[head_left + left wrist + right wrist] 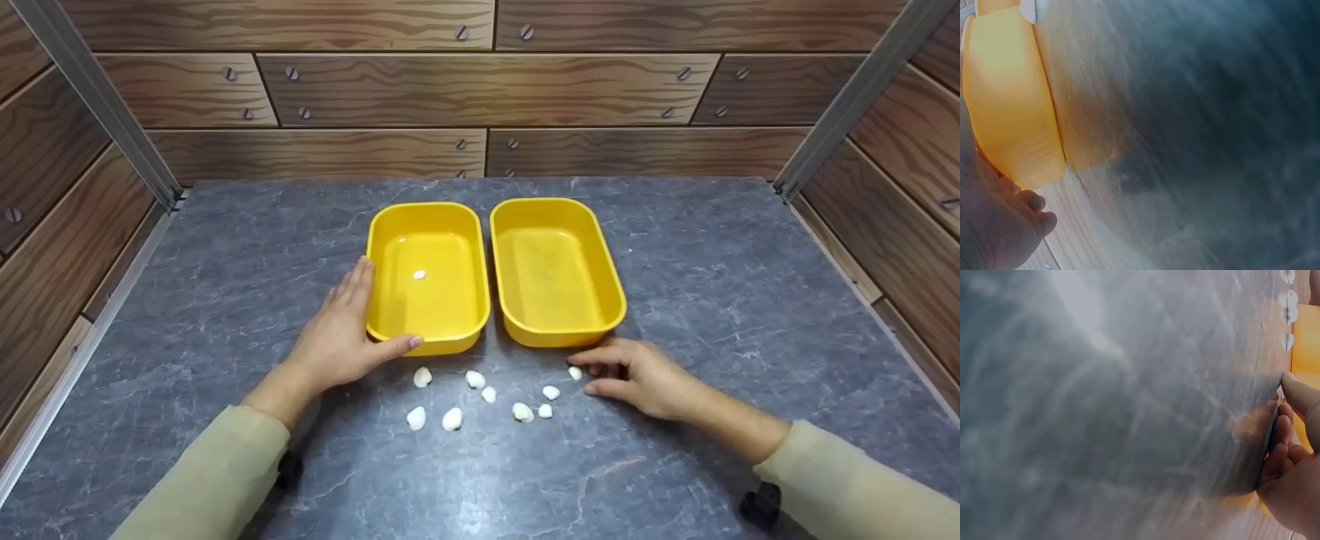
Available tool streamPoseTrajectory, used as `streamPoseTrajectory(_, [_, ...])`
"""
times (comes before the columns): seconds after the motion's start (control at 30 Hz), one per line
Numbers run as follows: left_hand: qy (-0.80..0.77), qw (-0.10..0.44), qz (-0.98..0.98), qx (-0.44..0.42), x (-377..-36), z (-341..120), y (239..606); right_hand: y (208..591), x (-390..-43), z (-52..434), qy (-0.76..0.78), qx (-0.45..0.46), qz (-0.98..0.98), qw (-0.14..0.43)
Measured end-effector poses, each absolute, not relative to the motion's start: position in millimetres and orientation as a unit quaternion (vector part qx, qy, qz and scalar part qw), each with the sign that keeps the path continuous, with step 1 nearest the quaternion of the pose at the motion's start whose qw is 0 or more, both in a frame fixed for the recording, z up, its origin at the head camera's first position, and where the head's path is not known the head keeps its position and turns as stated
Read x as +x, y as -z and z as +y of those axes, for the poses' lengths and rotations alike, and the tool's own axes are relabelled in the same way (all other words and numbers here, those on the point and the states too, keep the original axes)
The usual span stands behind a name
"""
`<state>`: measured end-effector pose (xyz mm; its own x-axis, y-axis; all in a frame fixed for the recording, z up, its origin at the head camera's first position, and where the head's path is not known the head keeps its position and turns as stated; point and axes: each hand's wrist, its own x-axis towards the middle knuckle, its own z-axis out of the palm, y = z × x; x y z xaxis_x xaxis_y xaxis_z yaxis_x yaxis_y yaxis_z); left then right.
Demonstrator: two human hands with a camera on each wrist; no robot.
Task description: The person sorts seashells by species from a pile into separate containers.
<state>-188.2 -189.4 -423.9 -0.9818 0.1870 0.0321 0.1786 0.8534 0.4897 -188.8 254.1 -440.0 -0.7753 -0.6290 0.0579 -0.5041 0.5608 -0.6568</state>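
My left hand (339,330) lies against the left yellow container (439,346), its fingers along the outer left side and its thumb across the front rim. In the left wrist view, fingertips (1033,205) show beside the yellow wall. In front of the right container's near corner, my right hand (645,375) has thumb and index finger at either side of a small white seashell (575,373) at the table surface. Its other fingers are curled in. Several white seashells (452,418) lie scattered on the table before the containers. One small shell (419,274) is inside the left container.
A second yellow container (562,339) stands just right of the first, a narrow gap between them. Both rest on a grey marbled table (705,300). Wood-patterned panels (487,90) enclose the back and sides, with metal posts (847,105) at the corners.
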Motion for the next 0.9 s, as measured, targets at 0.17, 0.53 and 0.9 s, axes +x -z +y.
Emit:
streamPoseTrajectory(0.17, [-0.253,0.007,0.963,0.096,-189.5,-189.4,424.1,439.2,-189.2,254.2,0.331,-0.322,0.882,0.094])
streamPoseTrajectory(0.53, [-0.255,0.005,0.962,0.1,-189.5,-189.7,425.0,441.0,-188.4,254.2,0.321,-0.329,0.885,0.077])
streamPoseTrajectory(0.9, [-0.256,0.004,0.962,0.099,-189.6,-189.2,424.8,441.9,-188.5,254.3,0.326,-0.33,0.882,0.083])
